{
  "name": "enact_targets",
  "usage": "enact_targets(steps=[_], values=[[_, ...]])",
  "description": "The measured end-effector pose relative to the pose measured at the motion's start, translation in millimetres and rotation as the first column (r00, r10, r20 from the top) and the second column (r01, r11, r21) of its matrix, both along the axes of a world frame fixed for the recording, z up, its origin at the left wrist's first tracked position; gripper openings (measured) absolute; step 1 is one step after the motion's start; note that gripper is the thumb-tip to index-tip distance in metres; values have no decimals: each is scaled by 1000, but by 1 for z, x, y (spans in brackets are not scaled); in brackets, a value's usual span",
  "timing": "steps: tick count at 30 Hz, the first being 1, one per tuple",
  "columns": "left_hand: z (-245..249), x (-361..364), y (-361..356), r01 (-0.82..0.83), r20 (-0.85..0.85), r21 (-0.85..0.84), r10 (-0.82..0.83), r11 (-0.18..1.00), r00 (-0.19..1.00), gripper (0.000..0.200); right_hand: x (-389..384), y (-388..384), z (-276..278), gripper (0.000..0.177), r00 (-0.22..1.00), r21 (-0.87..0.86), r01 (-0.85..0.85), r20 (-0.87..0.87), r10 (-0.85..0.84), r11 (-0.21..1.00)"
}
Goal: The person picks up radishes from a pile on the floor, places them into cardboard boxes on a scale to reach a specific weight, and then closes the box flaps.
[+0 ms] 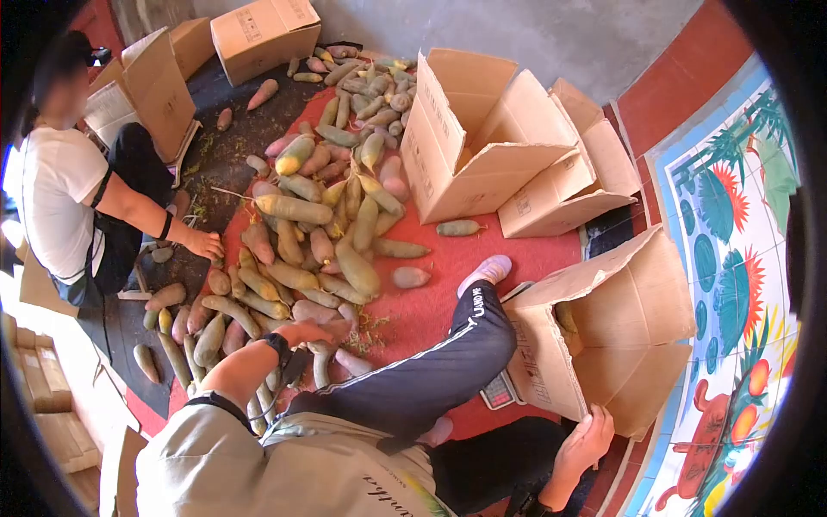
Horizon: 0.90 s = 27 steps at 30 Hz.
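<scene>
My left hand (308, 333), with a dark band at the wrist, reaches into the near side of a large pile of green and pinkish radishes (293, 209). Its fingers look closed around a radish (321, 366), though the grip is partly blurred. Over on the right, my right hand (587, 438) grips the near edge of a cardboard box (538, 362) lying open toward me. Some radishes (566, 319) show inside this box. Beneath it, a scale with a keypad (497, 395) sticks out beside my leg.
Another person (65, 198) crouches at the left, one hand (205, 245) at the pile's edge. Open cardboard boxes (465, 185) stand beyond the pile, with more boxes (263, 36) at the back left. My bent leg (431, 362) crosses the red mat (465, 280). A painted tile wall (724, 258) borders the right.
</scene>
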<state>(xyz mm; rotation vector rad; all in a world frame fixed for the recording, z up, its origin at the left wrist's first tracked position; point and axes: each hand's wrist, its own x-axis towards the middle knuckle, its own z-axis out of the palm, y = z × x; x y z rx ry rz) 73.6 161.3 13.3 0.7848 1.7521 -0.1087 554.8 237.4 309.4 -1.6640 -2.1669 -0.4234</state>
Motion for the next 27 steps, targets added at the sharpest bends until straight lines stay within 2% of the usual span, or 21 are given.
enact_targets(steps=[1, 2, 3, 4, 5, 7, 8, 10, 11, 13, 15, 16, 17, 19, 21, 23, 25, 26, 27], values=[[0, 4, 1, -3, -3, 4, 3, 1000, 1000, 64, 0, 0, 0, 24, 1000, 2, -4, -4, 4, 1000], [-3, 8, -1, -165, 179, 188, 132, 968, 975, 68, 0, 0, 0, 24, 1000, 7, -7, -7, 7, 1000], [-3, 13, 1, -345, 374, 331, 213, 878, 903, 73, 0, 1, 0, 24, 1000, 7, -16, -24, 16, 1000], [24, 17, 10, -387, 422, 303, 241, 871, 874, 68, 0, 1, 1, 24, 999, 6, -24, -41, 24, 1000], [51, 21, 18, -388, 420, 309, 241, 868, 875, 68, -1, 0, 1, 24, 999, 11, -26, -44, 27, 1000], [103, 31, 31, -492, 618, 328, 211, 807, 758, 63, -6, -2, 4, 26, 998, 15, -20, -67, 21, 1000], [124, 37, 37, -491, 615, 333, 209, 805, 760, 63, -9, -3, 7, 26, 997, 20, -21, -71, 23, 1000], [161, 50, 48, -492, 759, 395, 26, 776, 651, 64, -17, -5, 12, 27, 995, 159, -85, -38, 92, 984], [181, 58, 50, -492, 809, 342, 16, 801, 587, 68, -20, -8, 13, 27, 995, 164, -84, -42, 92, 983], [210, 78, 55, -440, 847, 378, -113, 814, 520, 66, -28, -14, 17, 28, 986, 191, -134, -77, 151, 972], [225, 91, 61, -227, 746, 510, -295, 830, 597, 64, -40, -21, 18, 31, 957, 111, -205, -184, 223, 972], [251, 103, 57, -260, 848, 366, -205, 894, 488, 57, -47, -24, 17, 33, 935, 46, -242, -257, 246, 969], [233, 117, 60, -242, 834, 466, -332, 851, 440, 58, -53, -27, 17, 34, 907, -17, -284, -330, 263, 959], [232, 138, 61, -141, 781, 557, -459, 818, 424, 60, -60, -32, 10, 48, 847, -142, -405, -430, 312, 903], [228, 158, 60, -61, 763, 594, -538, 802, 358, 63, -73, -37, 9, 57, 744, -301, -469, -641, 188, 830], [230, 170, 58, -47, 722, 645, -588, 763, 364, 63, -71, -40, 5, 62, 715, -350, -488, -686, 137, 800], [230, 179, 58, 45, 642, 712, -677, 700, 361, 63, -68, -44, 6, 50, 679, -521, -566, -734, 2, 639], [228, 181, 59, 58, 628, 724, -692, 688, 356, 62, -67, -46, 6, 50, 678, -520, -566, -735, 2, 640], [228, 182, 58, 60, 628, 724, -693, 687, 355, 62, -67, -48, 5, 47, 599, -501, -600, -798, -64, 623]])
